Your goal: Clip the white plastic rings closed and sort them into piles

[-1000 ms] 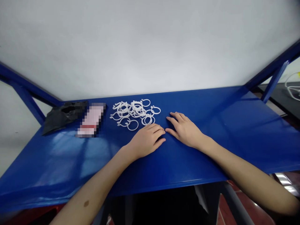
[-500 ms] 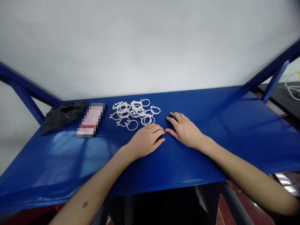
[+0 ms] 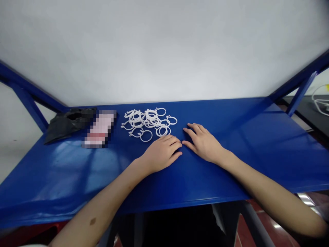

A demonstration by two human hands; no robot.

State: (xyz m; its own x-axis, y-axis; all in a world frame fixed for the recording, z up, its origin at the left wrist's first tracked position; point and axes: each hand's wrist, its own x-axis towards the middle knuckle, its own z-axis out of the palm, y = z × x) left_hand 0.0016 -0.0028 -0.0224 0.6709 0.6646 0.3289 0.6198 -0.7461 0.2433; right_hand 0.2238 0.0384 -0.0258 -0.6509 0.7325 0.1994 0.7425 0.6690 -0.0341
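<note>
A loose pile of white curtain rings (image 3: 151,118), each with a small eyelet, lies on the blue table (image 3: 221,181) left of centre. My left hand (image 3: 162,152) rests palm down on the tabletop just in front of the pile, fingers stretched out, holding nothing. To the right of it, my right hand (image 3: 203,142) also lies flat with its fingers spread and nothing in them. The fingertips of the two hands nearly meet. A few rings at the near side of the pile sit close to my left knuckles.
On the left of the table lies a pinkish-white flat item (image 3: 100,128), blurred by pixels, beside a crumpled black plastic bag (image 3: 64,125). Blue frame bars (image 3: 29,104) rise at both sides. A white wall (image 3: 164,51) stands behind; a white cable (image 3: 320,103) shows at far right.
The view has shifted very slightly. Both hands, the rings and the other things stay in place on the table.
</note>
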